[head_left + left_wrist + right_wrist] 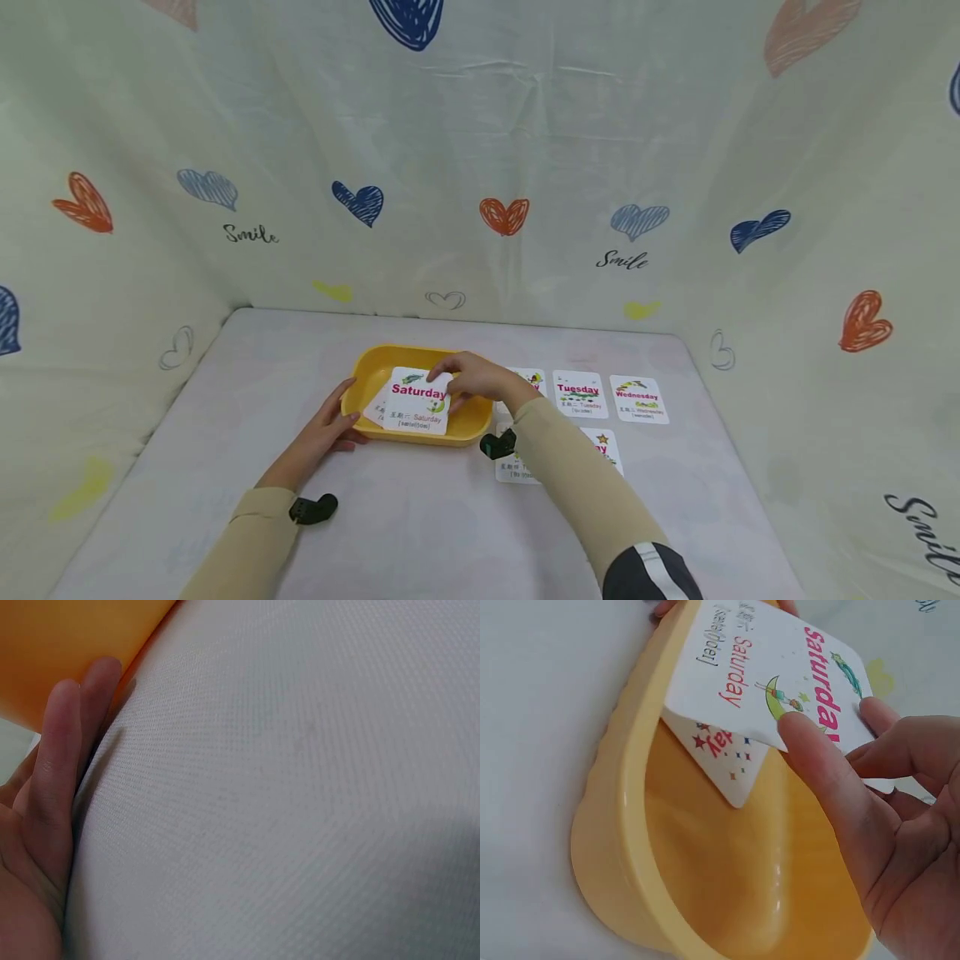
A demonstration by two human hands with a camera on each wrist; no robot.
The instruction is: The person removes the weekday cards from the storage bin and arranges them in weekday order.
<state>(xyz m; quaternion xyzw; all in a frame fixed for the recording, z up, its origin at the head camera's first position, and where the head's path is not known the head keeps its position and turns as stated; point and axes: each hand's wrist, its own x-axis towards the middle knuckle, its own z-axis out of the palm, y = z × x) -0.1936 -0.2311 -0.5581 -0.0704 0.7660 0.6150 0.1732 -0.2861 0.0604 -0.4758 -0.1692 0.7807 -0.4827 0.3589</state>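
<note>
My right hand [480, 377] pinches a white Saturday card [408, 408] by its right edge, thumb on the printed face in the right wrist view. The card is tilted over a yellow plastic tray [472, 433]. Under it, a second card [739, 769] with small stars leans inside the tray, its word partly covered. At the tray's left end my left hand [330, 425] holds the rim, its fingers spread around the corner. The left wrist view shows fingers [60, 742] of that hand against the tray's outer wall.
Right of the tray lie a Tuesday card [579, 394] and a Wednesday card [637, 400]. Nearer cards, including one with a star [604, 442], are partly hidden by my right sleeve [577, 475]. A heart-printed curtain [555, 167] encloses the white table [420, 525].
</note>
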